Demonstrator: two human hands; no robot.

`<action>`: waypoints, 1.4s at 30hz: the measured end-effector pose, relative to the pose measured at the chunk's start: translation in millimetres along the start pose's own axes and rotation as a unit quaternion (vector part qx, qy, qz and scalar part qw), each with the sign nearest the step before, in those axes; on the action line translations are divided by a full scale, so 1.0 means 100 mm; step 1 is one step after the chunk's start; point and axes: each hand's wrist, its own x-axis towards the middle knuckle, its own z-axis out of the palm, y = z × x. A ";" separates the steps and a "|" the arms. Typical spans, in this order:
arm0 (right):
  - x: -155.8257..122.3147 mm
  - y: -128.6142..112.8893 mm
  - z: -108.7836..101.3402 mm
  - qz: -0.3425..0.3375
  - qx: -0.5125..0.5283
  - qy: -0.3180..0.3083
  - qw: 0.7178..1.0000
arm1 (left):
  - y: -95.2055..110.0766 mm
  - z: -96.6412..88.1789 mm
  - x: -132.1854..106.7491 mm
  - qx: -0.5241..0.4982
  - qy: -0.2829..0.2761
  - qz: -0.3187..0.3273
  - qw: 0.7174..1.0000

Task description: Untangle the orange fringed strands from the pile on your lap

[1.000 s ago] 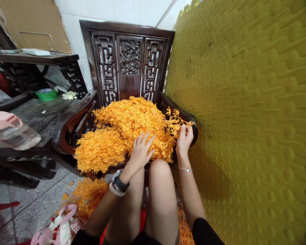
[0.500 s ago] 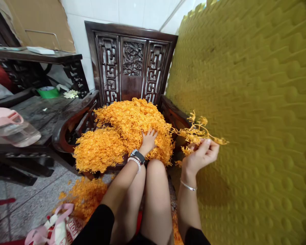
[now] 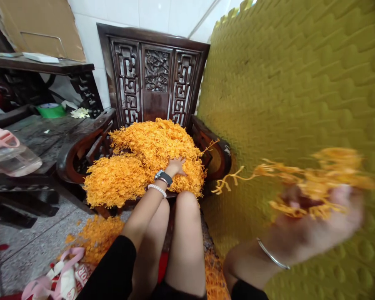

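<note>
A big heap of tangled orange stringy pieces [image 3: 158, 137], apparently plastic, covers the seat of a dark carved chair [image 3: 156, 104]. My left hand [image 3: 176, 166] lies on the heap's right side with fingers spread. Off to the right, my right hand [image 3: 334, 221], smeared by motion, is closed around a bunch of the orange pieces [image 3: 318, 183]. One thin strand trails from that bunch back toward the chair, its end apart from the heap. A smaller mound of orange pieces [image 3: 112, 179] sits at the heap's left front.
A yellow textured foam mat [image 3: 284, 104] stands upright along the right. On the left dark bench [image 3: 25, 133] are a pink-lidded bottle [image 3: 14, 154] and a roll of green tape [image 3: 51, 110]. More orange pieces [image 3: 96, 233] and a bag with pink handles [image 3: 59, 275] lie on the floor.
My right hand has swung right, away from the chair, with the orange bunch, pulling it off the heap. My left hand stays on the heap.
</note>
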 end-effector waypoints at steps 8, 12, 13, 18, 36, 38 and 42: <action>-0.36 0.02 0.36 -0.010 0.072 0.011 0.997 | 0.16 -0.41 -0.63 -0.119 -0.015 0.104 0.987; -0.45 0.02 0.42 0.014 0.061 -0.002 0.998 | 0.26 -0.50 -1.17 -0.231 0.069 0.183 0.953; -0.49 0.02 0.43 0.030 0.056 -0.010 0.998 | 0.28 -0.50 -1.30 -0.283 0.104 0.200 0.932; -0.72 0.11 0.45 0.099 0.044 -0.111 0.988 | 0.41 -0.50 -1.76 -0.574 0.252 0.245 0.740; -0.98 0.11 0.47 0.031 -0.047 -0.137 0.989 | 0.33 -0.45 -2.05 -0.556 0.343 0.087 0.752; -0.97 -0.03 0.43 -0.031 -0.099 -0.086 0.991 | 0.35 -0.50 -2.03 -0.529 0.354 0.089 0.766; -0.95 -0.30 0.48 -0.116 -0.036 -0.099 0.988 | 0.43 -0.66 -1.99 -0.485 0.355 0.134 0.788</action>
